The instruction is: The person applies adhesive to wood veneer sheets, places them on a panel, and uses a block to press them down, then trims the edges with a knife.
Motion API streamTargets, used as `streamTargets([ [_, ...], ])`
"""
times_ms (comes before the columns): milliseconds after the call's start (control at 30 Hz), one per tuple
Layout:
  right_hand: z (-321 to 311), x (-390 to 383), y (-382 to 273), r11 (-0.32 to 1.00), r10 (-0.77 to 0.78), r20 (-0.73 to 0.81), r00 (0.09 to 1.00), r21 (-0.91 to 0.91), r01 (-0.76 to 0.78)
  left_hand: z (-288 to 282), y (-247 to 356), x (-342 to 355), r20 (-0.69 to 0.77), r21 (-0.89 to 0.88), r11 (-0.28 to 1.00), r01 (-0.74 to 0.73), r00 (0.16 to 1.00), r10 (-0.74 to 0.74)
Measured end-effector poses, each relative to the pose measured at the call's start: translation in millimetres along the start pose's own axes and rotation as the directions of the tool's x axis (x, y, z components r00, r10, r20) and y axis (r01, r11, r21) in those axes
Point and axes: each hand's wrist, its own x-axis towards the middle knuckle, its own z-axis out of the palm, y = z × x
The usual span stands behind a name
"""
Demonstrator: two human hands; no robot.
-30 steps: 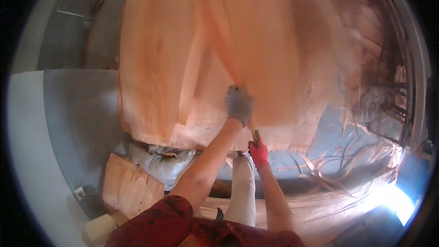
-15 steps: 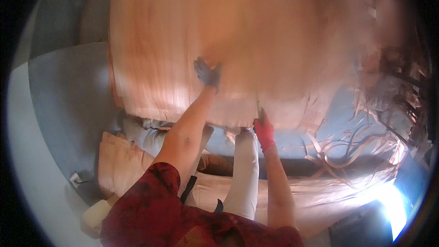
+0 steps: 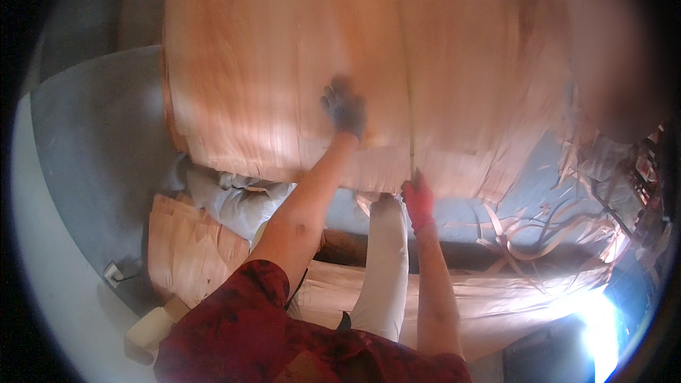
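A wide stack of thin reddish-brown wood veneer sheets (image 3: 248, 85) spreads in front of me. My left hand (image 3: 345, 110), in a dark grey glove, is over the middle of the top sheet with its fingers spread and nothing in them. It is slightly blurred, and I cannot tell whether the palm touches the wood. My right hand (image 3: 418, 202), in a red glove, is closed around the near end of a long, thin, yellow-green stick (image 3: 409, 85). The stick runs away from me across the veneer to the top of the view.
Veneer strips (image 3: 511, 234) curl on the grey floor (image 3: 461, 218) at the right. More veneer sheets (image 3: 188, 241) lie at the near left, next to a crumpled pale sack (image 3: 237, 202). A wall socket (image 3: 113, 274) is at the left. Bright light enters at the lower right.
My left hand has moved right and slightly toward me over the veneer, still spread. My right hand has shifted slightly right, still gripping the stick, which shows more clearly now.
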Motion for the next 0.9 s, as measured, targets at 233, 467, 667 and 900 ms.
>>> streamTargets([
  [233,-8.5,-0.6,3.9,0.984,-0.046,-0.026,0.999,-0.173,0.041,-63.0,17.9,19.6,-0.005,-0.092,0.987,-0.135,0.991,0.135],
  [467,-21.6,-17.3,-45.5,0.997,0.003,0.030,1.000,-0.076,-0.001,-119.2,31.8,35.2,0.668,-0.705,0.279,0.652,0.743,-0.047],
  [667,-33.4,-40.6,-54.9,0.973,-0.146,-0.103,0.984,-0.193,0.124,-170.0,120.5,32.8,0.085,-0.793,0.606,-0.057,0.975,0.204],
  [900,-62.7,-98.6,-67.3,0.958,-0.182,0.005,0.983,0.224,0.177,-256.5,225.2,29.3,0.017,-0.739,0.624,-0.255,0.918,0.395],
])
